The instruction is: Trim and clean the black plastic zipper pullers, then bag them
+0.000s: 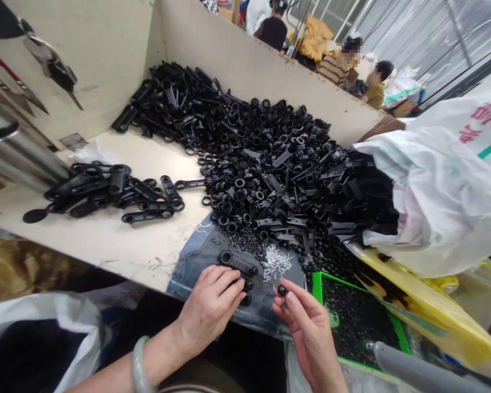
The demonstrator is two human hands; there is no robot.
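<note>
My left hand (210, 305) rests on a piece of denim cloth (196, 262) at the table's near edge, fingers curled over a black plastic lever part (237, 265) that lies on the cloth. My right hand (306, 322) is raised just right of it and pinches a small round black piece (281, 290) between thumb and fingertips. A little heap of small silver pins (275, 262) lies on the cloth just beyond both hands. A pale bracelet (139, 365) circles my left wrist.
A big heap of black plastic rings and levers (270, 164) fills the boarded table. Assembled levers (110, 191) lie at left. A white sack (442, 185) spills parts at right, above a green tray (352, 316). People sit beyond the back board.
</note>
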